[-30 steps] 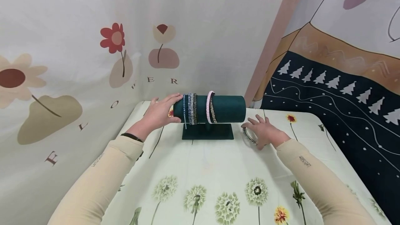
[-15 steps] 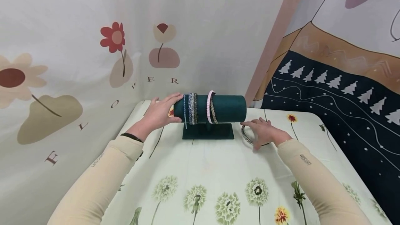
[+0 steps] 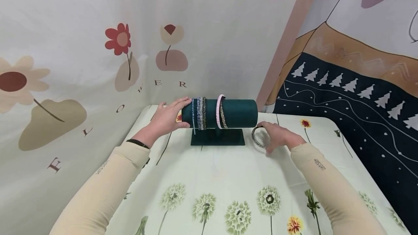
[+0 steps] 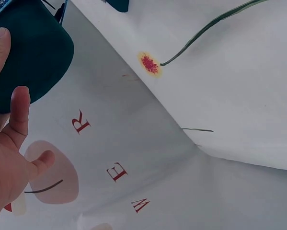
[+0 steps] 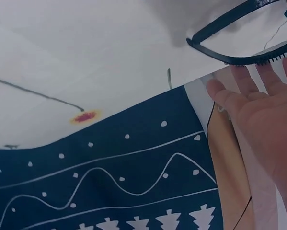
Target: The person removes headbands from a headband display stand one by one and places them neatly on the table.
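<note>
Display stand (image 3: 240, 113), dark green cylinder on flat base, held at left end by left hand (image 3: 167, 116), thumb in front, fingers spread over top edge. Dark toothed band (image 5: 227, 21) pinched between thumb and fingers of right hand (image 3: 278, 137), just beside stand's right end; whether tablecloth (image 3: 215, 173) is touched by band cannot be told. Thin blue band (image 3: 193, 113) and glittery bands (image 3: 201, 114) grouped towards cylinder's left; pink band (image 3: 217, 113) worn near middle, slanted dark band (image 3: 223, 115) beside it. Cream sleeves seen on both arms.

A dark green display stand (image 3: 210, 113) rests on a flower-printed tablecloth (image 3: 222, 173).
</note>
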A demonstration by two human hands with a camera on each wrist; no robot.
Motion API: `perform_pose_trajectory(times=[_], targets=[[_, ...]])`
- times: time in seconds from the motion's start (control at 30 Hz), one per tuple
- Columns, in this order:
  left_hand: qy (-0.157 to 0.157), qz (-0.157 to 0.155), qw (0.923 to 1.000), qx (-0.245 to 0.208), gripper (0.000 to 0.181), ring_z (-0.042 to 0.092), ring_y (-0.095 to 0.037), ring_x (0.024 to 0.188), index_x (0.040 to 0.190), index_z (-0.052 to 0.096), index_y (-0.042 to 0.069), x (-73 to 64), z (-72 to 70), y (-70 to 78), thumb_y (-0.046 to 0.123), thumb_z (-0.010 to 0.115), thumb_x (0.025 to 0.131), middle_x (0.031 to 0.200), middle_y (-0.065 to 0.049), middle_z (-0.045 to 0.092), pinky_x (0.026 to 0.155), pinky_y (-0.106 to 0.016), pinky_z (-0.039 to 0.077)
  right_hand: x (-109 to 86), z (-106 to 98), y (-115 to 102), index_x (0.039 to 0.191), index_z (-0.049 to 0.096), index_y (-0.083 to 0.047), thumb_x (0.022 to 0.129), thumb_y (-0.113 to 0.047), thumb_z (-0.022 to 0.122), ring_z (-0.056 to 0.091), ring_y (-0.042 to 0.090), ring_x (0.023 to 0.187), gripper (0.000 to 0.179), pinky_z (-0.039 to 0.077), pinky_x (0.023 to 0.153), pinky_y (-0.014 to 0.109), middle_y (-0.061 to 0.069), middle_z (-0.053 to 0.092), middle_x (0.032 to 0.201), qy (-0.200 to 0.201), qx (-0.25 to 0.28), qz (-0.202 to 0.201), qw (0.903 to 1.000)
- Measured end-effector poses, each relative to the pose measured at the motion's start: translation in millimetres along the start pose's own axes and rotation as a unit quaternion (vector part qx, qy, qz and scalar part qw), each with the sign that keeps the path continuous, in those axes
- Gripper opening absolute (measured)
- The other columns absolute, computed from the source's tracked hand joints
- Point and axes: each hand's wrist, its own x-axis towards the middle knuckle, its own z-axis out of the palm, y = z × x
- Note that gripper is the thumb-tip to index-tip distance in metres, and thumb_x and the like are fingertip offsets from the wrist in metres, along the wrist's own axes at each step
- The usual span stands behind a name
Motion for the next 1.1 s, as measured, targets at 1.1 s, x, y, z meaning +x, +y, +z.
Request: perform_pose_trajectory(times=[1.1], targets=[[-0.003, -0.004, 0.9996, -0.029, 0.1, 0.044, -0.035, 0.157, 0.17, 0.03, 0.021, 1.7, -1.3, 2.7, 0.035, 0.087, 0.089, 0.179, -0.005, 0.026, 0.13, -0.073, 0.019, 24.6, 8, 0, 0.172, 0.011, -0.009, 0.065, -0.013, 0.104, 0.037, 0.047, 0.155, 0.142, 0.034, 0.126, 0.069, 0.022, 0.029, 0.175, -0.042, -0.063, 0.033, 0.9966]])
